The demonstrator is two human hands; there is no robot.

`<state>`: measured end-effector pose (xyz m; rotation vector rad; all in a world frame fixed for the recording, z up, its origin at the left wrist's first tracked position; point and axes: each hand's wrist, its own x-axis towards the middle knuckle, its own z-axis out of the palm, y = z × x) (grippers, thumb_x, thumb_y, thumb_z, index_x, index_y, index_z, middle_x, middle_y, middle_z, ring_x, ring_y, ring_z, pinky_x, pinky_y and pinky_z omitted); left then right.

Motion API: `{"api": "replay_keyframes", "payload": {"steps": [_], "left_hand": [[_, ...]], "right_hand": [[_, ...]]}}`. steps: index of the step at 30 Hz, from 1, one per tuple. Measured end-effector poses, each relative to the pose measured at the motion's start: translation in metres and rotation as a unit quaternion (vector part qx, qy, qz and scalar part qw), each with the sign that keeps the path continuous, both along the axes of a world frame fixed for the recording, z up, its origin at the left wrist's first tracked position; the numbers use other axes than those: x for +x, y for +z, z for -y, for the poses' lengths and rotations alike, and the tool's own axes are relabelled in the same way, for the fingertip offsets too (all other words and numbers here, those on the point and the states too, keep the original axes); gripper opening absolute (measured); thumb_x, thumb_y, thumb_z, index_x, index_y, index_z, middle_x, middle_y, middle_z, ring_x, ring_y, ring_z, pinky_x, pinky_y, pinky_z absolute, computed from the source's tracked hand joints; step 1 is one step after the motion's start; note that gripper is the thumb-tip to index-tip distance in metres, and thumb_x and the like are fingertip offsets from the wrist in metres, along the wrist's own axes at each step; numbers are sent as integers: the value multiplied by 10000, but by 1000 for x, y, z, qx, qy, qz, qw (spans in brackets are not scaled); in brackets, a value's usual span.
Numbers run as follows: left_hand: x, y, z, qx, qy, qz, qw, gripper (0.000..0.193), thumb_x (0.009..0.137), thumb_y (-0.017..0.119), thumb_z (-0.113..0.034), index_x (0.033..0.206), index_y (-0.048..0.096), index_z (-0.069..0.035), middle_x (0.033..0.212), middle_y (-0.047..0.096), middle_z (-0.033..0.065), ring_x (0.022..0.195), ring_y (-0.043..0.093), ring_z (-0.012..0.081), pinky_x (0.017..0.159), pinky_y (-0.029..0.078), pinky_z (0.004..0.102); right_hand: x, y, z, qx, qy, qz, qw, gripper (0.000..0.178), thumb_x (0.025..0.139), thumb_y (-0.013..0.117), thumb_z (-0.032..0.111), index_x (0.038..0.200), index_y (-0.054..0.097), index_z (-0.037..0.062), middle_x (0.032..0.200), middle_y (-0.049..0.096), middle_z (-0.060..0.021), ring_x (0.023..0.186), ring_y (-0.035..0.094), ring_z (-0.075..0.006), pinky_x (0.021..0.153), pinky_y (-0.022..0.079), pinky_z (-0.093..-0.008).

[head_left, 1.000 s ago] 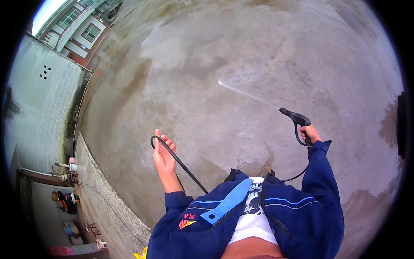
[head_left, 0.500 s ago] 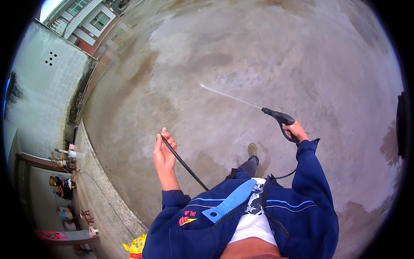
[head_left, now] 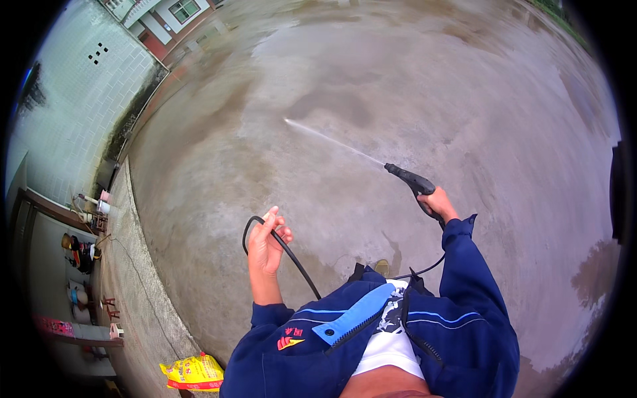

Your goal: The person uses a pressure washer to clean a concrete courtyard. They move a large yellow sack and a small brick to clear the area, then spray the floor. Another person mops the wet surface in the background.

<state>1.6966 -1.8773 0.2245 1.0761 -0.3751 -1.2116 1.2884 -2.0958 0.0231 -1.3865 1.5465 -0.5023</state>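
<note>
Spraying away here: the right hand (head_left: 438, 202) is wrapped tight around the grip of a black spray gun (head_left: 410, 180), out to the right, with its thin wand (head_left: 335, 140) pointing far-left and throwing a small burst of water onto the wet concrete yard (head_left: 398, 79). The left hand (head_left: 267, 242) sits nearer in, fingers loosely curled around a loop of black hose (head_left: 279, 242) that runs back toward the blue jacket (head_left: 464, 312). A yellow bag (head_left: 194, 373) lies near-left by the grey wall (head_left: 73, 113).
</note>
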Motion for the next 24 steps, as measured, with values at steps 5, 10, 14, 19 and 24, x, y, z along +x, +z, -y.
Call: {"api": "replay_keyframes", "payload": {"steps": [5, 10, 14, 19, 24], "left_hand": [[7, 5, 0, 34, 56, 65, 996, 351, 963, 624, -203, 1241, 561, 3, 802, 572, 7, 519, 491, 117, 487, 382, 292], [30, -6, 3, -13, 189, 24, 982, 218, 968, 610, -182, 1100, 638, -10, 687, 489, -27, 424, 358, 68, 363, 251, 252], [30, 0, -2, -36, 289, 71, 954, 238, 974, 599, -180, 1124, 630, 2, 647, 414, -39, 410, 322, 56, 343, 228, 242], [1, 19, -11, -27, 349, 146, 925, 291, 985, 582, -187, 1191, 609, 17, 648, 382, -40, 412, 295, 49, 338, 228, 236], [-38, 24, -22, -2, 425, 164, 890, 280, 985, 581, -178, 1188, 620, 11, 656, 395, -39, 421, 300, 48, 347, 223, 230]], "right_hand": [[4, -6, 34, 32, -35, 65, 997, 251, 773, 714, 126, 592, 580, 18, 497, 542, -44, 402, 531, -152, 423, 394, -318], [38, -19, 50, 44, 13, 99, 994, 264, 766, 720, 146, 590, 576, 12, 511, 557, -39, 424, 550, -143, 469, 424, -318], [38, -27, 60, 86, -31, 169, 981, 222, 798, 699, 108, 635, 581, 14, 539, 555, -47, 414, 527, -146, 416, 406, -314], [49, -29, 73, 90, 93, 144, 981, 231, 807, 699, 96, 642, 565, 6, 539, 542, -49, 412, 512, -156, 418, 406, -331], [-7, -48, 110, 125, 2, 211, 970, 224, 826, 665, 78, 635, 571, 5, 527, 532, -57, 393, 492, -160, 390, 375, -331]]}}
